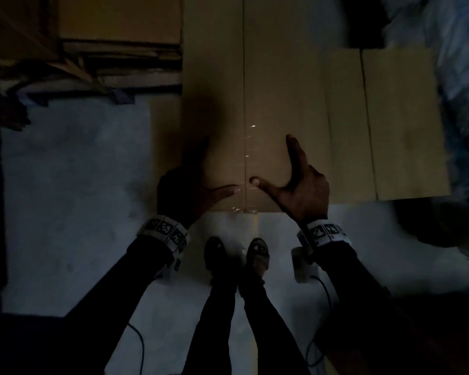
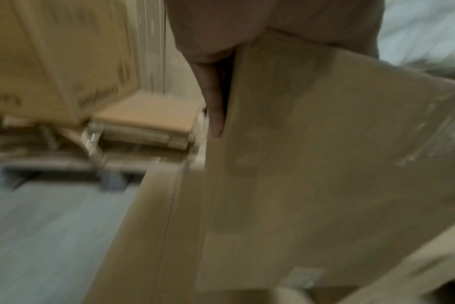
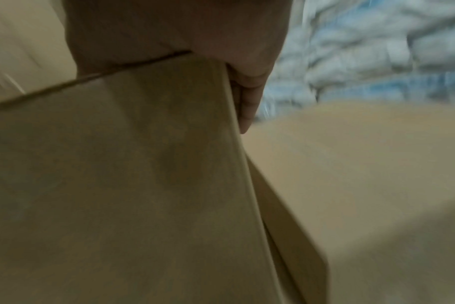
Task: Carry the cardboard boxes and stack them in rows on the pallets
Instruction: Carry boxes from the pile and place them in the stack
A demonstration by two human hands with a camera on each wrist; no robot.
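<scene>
A large taped cardboard box (image 1: 255, 104) lies in front of me, its near edge above my feet. My left hand (image 1: 190, 190) is at its near left corner, thumb on the top and straight fingers (image 2: 216, 107) flat against the left side of the box (image 2: 325, 164). My right hand (image 1: 301, 185) is at the near right corner, thumb and forefinger spread on the top. Its other fingers (image 3: 247, 102) lie straight down the right side of the box (image 3: 117, 185). A second, lower box (image 1: 390, 125) sits close against it on the right. No pallet shows plainly.
Flattened cardboard (image 1: 106, 50) is piled at the upper left, with more boxes (image 2: 52, 61) beside it. White and blue sacks (image 1: 458, 63) stand at the right. Pale floor (image 1: 65, 185) stretches to the left, and my feet (image 1: 236, 255) stand just short of the box.
</scene>
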